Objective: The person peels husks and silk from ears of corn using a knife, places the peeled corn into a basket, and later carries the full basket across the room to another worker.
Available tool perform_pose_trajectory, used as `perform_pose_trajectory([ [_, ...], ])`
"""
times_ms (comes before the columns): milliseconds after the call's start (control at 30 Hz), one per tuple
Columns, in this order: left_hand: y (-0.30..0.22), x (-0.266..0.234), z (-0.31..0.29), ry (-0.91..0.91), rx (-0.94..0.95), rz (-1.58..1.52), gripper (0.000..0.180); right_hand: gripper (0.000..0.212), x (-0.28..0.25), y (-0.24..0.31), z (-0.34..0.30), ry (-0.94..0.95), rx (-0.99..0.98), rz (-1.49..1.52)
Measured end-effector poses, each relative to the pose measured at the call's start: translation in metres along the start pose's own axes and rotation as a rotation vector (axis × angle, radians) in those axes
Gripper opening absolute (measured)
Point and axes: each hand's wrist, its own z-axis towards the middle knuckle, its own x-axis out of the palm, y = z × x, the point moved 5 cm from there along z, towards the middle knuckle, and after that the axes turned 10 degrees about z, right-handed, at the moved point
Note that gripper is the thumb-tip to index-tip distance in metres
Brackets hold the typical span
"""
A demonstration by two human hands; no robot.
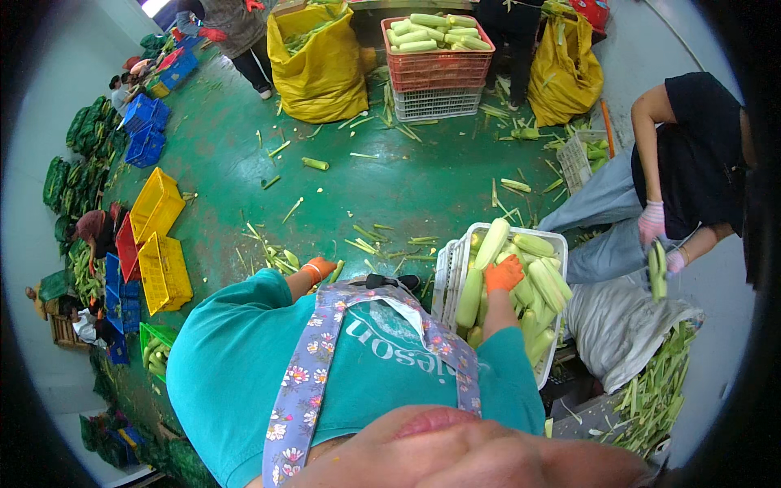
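My right hand [504,273], in an orange glove, is over a white crate [558,238] at right, heaped with pale-green ears, apparently corn in trimmed husks. Its fingers are closed against the lower end of one long ear of corn [491,245], which tilts up past the others. To the left of my body, low by the floor, my left hand [318,267], also orange-gloved, looks curled. What it holds, if anything, cannot be made out. A short green stalk piece [336,272] shows right beside its fingertips.
Husk strips litter the green floor [244,187]. Beyond are a red crate [439,69] of ears and yellow sacks [317,69]. A person [691,154] at right handles a green ear near a white sack [618,321]. Yellow crates [165,274] stand left; other people are farther off.
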Motion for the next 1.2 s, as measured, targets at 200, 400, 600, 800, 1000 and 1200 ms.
perform_pose_trajectory([
  [200,-0.058,-0.074,0.0,-0.096,-0.017,-0.196,0.056,0.076,0.034,-0.041,0.034,0.066,-0.106,0.057],
  [400,0.002,-0.044,0.016,-0.031,0.249,0.184,0.045,0.033,0.041,-0.041,0.044,0.106,-0.01,0.007],
  [600,-0.034,-0.065,0.008,0.067,0.4,0.53,0.027,0.037,0.031,-0.044,0.041,0.097,-0.042,-0.03],
  [800,-0.054,-0.06,0.047,0.014,0.321,0.231,0.038,0.068,0.029,-0.04,0.03,0.418,0.055,0.072],
  [1000,-0.119,-0.105,0.015,0.009,-0.057,-0.245,0.055,0.094,0.03,0.027,0.045,0.133,0.166,0.359],
  [1200,-0.087,-0.1,0.009,-0.001,-0.079,-0.165,0.062,0.09,0.048,0.027,0.071,0.138,0.227,0.309],
])
